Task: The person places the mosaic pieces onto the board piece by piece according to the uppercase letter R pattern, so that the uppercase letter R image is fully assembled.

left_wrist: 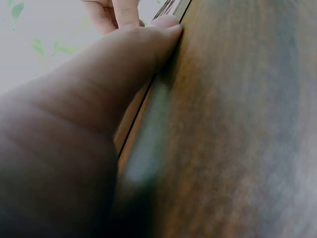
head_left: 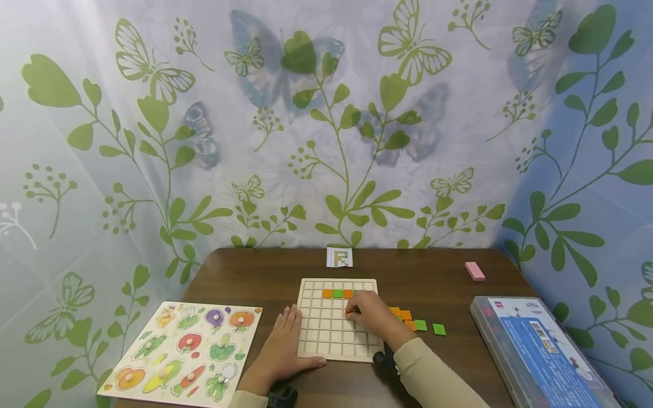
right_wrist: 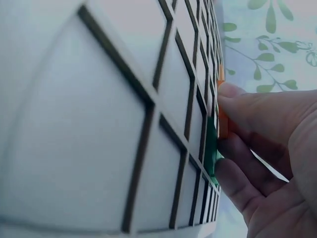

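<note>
A pale wooden grid board (head_left: pixel 316 334) lies on the table in the head view. In its second row from the back, an orange tile (head_left: pixel 327 293), a green tile (head_left: pixel 338 293) and another orange tile (head_left: pixel 348 293) sit side by side; a further green tile is partly hidden by the right hand. My right hand (head_left: pixel 374 314) is over the board and pinches an orange tile (right_wrist: pixel 223 126) between thumb and fingers. My left hand (head_left: pixel 280 351) rests with straight fingers along the board's left edge, its thumb (left_wrist: pixel 161 37) by the front edge.
Loose orange and green tiles (head_left: pixel 420 325) lie right of the board. A vegetable puzzle board (head_left: pixel 168 362) is at left, a plastic case (head_left: pixel 546 351) at right. Toward the back are a pink block (head_left: pixel 475 271) and a small patterned card (head_left: pixel 339 257).
</note>
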`<state>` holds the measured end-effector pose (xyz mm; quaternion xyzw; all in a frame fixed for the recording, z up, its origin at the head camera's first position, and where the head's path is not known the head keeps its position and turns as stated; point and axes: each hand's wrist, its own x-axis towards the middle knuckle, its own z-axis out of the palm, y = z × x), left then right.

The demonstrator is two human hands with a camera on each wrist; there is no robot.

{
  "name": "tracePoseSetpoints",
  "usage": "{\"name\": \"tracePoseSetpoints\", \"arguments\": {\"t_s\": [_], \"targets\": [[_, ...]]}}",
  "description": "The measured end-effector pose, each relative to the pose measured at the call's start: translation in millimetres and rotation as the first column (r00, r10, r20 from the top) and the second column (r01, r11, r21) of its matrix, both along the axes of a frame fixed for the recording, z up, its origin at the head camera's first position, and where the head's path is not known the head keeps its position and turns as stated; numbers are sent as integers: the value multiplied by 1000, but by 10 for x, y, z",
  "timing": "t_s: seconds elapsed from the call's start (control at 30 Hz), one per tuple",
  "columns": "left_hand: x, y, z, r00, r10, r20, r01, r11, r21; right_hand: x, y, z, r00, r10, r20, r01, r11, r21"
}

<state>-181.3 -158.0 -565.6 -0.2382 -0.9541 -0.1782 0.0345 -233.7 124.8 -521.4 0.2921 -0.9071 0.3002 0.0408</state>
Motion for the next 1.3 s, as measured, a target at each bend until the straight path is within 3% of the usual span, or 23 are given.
{"name": "tracePoseSetpoints", "arguments": {"t_s": [0.5, 0.9, 1.3], "targets": [[-16, 3, -23, 999, 14, 32, -14, 1000, -5, -3, -80, -76, 997, -63, 49, 64, 998, -25], [-5, 3, -2, 1000, 13, 17, -13, 1000, -18, 49, -109, -86, 995, -96, 21, 96, 995, -6], [-14, -2, -26, 1000, 3, -14, -4, 1000, -31, 133, -9, -96, 986, -164, 41, 167, 982, -86]]}}
